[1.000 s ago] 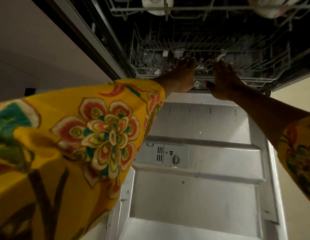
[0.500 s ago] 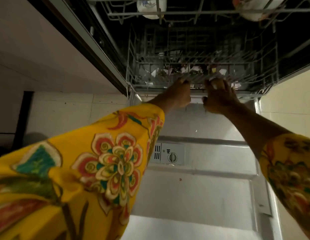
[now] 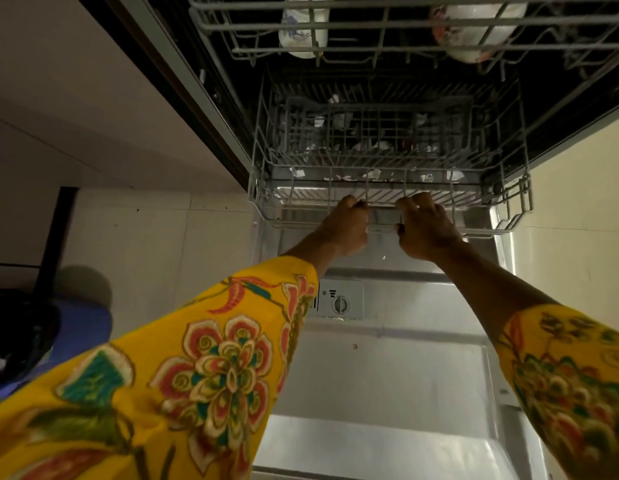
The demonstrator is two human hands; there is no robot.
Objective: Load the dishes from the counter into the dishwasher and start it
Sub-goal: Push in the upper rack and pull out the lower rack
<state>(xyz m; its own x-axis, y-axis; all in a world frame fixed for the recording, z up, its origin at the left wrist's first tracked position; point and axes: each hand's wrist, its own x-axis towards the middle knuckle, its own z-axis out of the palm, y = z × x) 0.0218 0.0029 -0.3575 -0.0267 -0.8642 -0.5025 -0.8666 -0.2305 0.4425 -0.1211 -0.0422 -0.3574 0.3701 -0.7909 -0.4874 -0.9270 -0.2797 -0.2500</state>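
The lower rack point(image 3: 391, 188), a grey wire basket, sits partly drawn out of the dishwasher point(image 3: 387, 98) over the inner edge of the lowered door point(image 3: 380, 368). Its tines look bare of dishes; a few pale scraps or small bits lie among the wires, too dim to name. Two hands hold its front rail side by side near the middle. The left hand point(image 3: 346, 226) has its grip clenched on the rail, fingers curled up over the wire. The right hand point(image 3: 424, 228) grasps the same rail just beside it, fingers hooked over the top and thumb below. A narrow gap lies between the two hands.

Above, the upper rack point(image 3: 405, 26) juts forward, one wire basket holding two pale pieces of crockery: a white cup with blue markings point(image 3: 302, 29) on the left and a white piece with reddish pattern point(image 3: 474, 32) on the right, well apart.

The door lies flat and open, its steel lining showing one detergent dispenser point(image 3: 341, 299) with a round cap.

Both arms wear yellow floral sleeves point(image 3: 204, 375). To the left stands a pale cabinet face point(image 3: 93, 116), and on the tiled floor point(image 3: 155, 258) beside it one dark round object on something blue point(image 3: 34, 337), blurred.
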